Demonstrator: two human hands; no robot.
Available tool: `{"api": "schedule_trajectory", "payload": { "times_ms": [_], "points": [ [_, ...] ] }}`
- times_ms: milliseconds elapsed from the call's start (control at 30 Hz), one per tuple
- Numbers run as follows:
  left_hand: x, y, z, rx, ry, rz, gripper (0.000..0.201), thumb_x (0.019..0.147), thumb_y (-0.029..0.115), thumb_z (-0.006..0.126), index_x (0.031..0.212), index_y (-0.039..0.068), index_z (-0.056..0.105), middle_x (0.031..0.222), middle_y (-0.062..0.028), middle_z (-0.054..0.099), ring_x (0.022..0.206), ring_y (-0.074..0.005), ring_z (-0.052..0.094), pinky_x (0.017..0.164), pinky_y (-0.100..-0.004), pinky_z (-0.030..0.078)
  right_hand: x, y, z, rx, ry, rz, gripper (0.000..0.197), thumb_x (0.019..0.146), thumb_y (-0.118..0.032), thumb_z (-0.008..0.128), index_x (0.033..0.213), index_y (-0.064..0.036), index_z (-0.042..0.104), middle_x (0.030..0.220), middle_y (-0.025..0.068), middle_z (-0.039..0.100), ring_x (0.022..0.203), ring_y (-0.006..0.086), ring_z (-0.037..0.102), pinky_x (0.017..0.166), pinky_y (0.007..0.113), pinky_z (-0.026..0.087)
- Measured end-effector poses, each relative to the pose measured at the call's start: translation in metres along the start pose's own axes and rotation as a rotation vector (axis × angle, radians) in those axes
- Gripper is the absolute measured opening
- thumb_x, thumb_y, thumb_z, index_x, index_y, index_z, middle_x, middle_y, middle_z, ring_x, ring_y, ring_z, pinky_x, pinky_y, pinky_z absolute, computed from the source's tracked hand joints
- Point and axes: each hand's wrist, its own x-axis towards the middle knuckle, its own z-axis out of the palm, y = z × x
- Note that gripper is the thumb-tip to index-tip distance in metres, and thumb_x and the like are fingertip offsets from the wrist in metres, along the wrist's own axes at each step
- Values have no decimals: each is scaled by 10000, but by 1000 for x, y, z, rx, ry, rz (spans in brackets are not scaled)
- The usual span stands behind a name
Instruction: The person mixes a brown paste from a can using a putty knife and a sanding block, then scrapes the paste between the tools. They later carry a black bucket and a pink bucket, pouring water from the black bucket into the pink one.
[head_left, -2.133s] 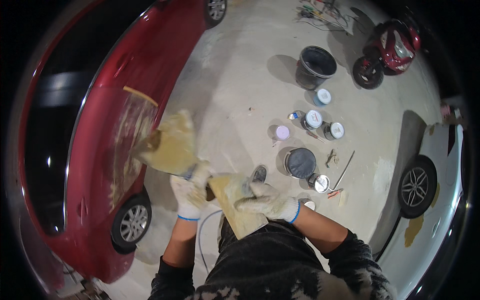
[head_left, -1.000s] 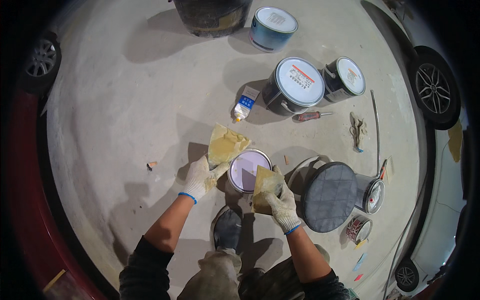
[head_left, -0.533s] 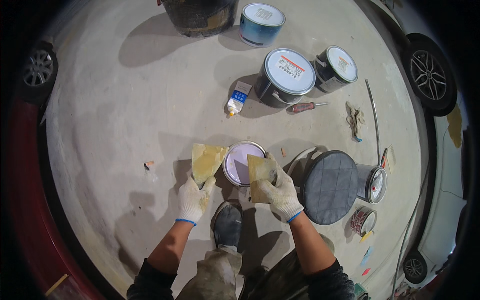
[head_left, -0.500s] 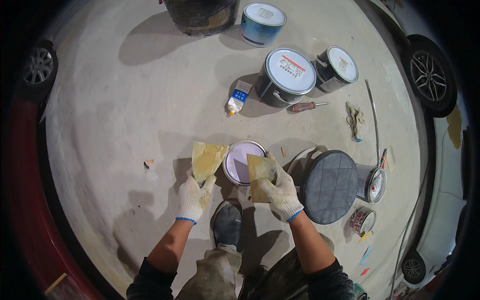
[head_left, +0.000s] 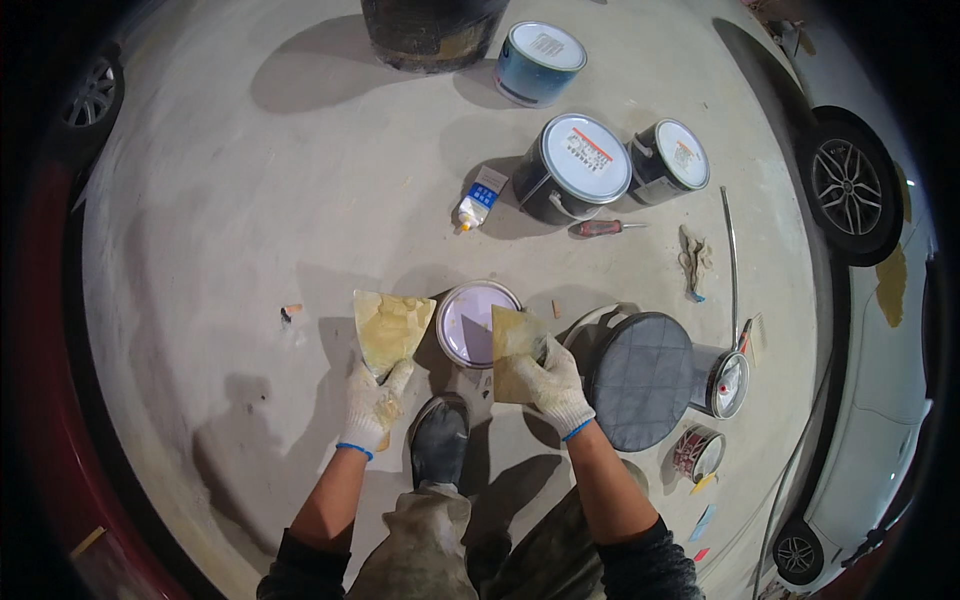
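Note:
My left hand, in a white knit glove with a blue cuff, grips the narrow lower end of a putty spreader. Lumpy yellowish putty covers much of its wide blade. My right hand, gloved the same way, pinches a flat, translucent yellow rectangular spreader by its right side. Between the two spreaders, a round can lid with a pale lilac face and metal rim lies on the floor. The right spreader overlaps its right edge in view, and the left one is just beside it.
A dark padded round stool stands right of my right hand. Farther off are a paint tub, a smaller tub, a blue tub, a tube and a screwdriver. Cars flank both sides.
My left hand with its spreader has drawn left, a little away from the lid, and its blade has turned so more putty shows. The whole view has shifted slightly; the right hand's grip looks unchanged.

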Motion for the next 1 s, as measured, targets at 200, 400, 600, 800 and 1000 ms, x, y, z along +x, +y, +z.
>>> {"api": "schedule_trajectory", "payload": {
  "times_ms": [200, 400, 600, 800, 1000],
  "points": [
    [5, -9, 0, 322, 56, 106, 411, 912, 188, 753, 1272, 41, 618, 1105, -65, 728, 855, -144, 670, 718, -296, 528, 6, -3, -8, -115, -73, 52, 678, 879, -196, 677, 1478, 24, 449, 1283, 167, 669, 1195, 191, 627, 1035, 333, 465],
    [-1, 15, 3, 328, -27, -50, 422, 925, 249, 750, 1271, 49, 613, 1022, -44, 707, 850, -130, 655, 740, -287, 522, 6, -26, -6, -318, -72, 52, 501, 878, -222, 674, 1324, -12, 586, 1133, 162, 723, 1076, 237, 694, 950, 351, 508],
    [3, 16, 9, -246, -174, -167, 300, 939, 298, 736, 1144, 99, 645, 784, -12, 622, 544, -103, 563, 482, -269, 452, 7, -27, -2, -231, -41, 1, 326, 909, -151, 644, 1195, 7, 642, 1026, 27, 701, 928, 82, 595, 856, 283, 501],
    [30, 17, 24, -9, -161, -49, 295, 895, 247, 773, 1091, 41, 695, 823, -16, 672, 589, -90, 567, 501, -262, 452, 6, -5, -4, 36, -14, 84, 264, 922, -125, 634, 1152, 1, 660, 1008, 5, 687, 908, 74, 594, 817, 269, 499],
    [49, 28, 39, -22, -109, 58, 319, 865, 203, 803, 1092, 2, 702, 881, -42, 716, 608, -106, 599, 521, -276, 477, 11, 2, -2, 392, 101, 219, 276, 911, -121, 640, 1162, -9, 655, 1017, 23, 682, 907, 103, 624, 822, 289, 510]
  ]
}}
